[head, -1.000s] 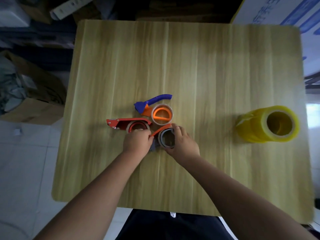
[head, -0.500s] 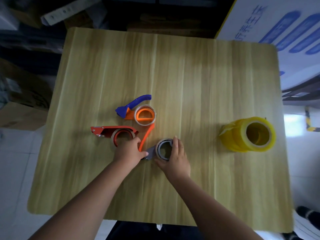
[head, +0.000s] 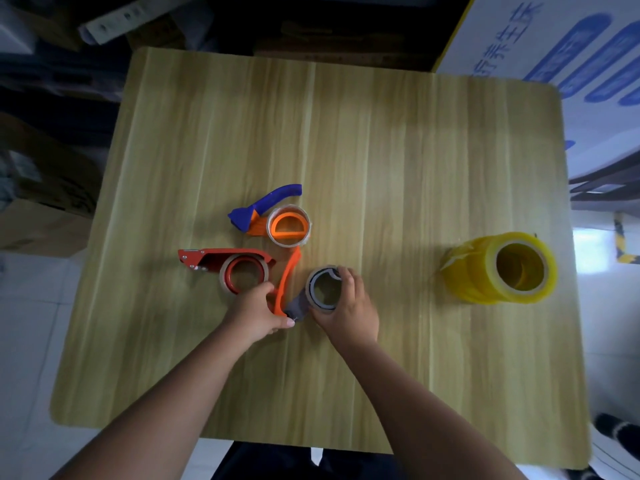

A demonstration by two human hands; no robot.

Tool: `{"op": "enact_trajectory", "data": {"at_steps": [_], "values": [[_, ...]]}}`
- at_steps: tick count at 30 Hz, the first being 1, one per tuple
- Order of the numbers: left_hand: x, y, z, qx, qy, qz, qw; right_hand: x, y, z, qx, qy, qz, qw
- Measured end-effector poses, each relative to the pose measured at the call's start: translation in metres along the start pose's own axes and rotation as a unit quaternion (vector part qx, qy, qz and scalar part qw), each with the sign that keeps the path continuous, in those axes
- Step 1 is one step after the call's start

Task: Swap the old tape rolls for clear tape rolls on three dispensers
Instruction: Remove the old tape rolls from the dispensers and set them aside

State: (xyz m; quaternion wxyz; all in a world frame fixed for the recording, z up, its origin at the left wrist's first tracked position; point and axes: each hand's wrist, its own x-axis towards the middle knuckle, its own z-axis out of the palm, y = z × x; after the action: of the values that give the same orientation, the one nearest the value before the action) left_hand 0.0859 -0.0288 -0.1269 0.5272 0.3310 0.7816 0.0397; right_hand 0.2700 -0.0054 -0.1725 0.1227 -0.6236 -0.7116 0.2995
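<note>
At frame centre on the bench (head: 381, 161), the left hand (head: 258, 315) pinches the orange handle of the grey dispenser (head: 289, 289); the right hand (head: 349, 308) curls closed around its tape roll (head: 323, 289). Red dispenser (head: 225, 263) lies left, blue-handled dispenser (head: 273, 216) above; the yellowish clear tape rolls (head: 502, 268) sit stacked well apart at right.

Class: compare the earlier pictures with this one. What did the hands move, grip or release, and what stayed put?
The grey dispenser was drawn out of the cluster toward the person, left hand on its orange handle, right hand gripping its roll. The other two dispensers and the yellow stack stayed put.
</note>
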Motion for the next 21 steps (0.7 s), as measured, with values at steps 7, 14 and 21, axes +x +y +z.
{"op": "enact_trajectory", "data": {"at_steps": [7, 14, 21], "values": [[0.0, -0.002, 0.004, -0.012, 0.017, -0.002, 1.0, 0.001, 0.011, 0.001, -0.044, -0.003, -0.058, 0.997], [0.001, -0.003, 0.006, 0.007, 0.033, 0.008, 0.999, 0.0, 0.011, -0.007, -0.044, -0.002, -0.096, 0.994], [-0.002, 0.001, 0.006, 0.009, 0.038, 0.001, 0.999, -0.003, 0.005, -0.023, -0.019, 0.021, -0.132, 0.991]]}}
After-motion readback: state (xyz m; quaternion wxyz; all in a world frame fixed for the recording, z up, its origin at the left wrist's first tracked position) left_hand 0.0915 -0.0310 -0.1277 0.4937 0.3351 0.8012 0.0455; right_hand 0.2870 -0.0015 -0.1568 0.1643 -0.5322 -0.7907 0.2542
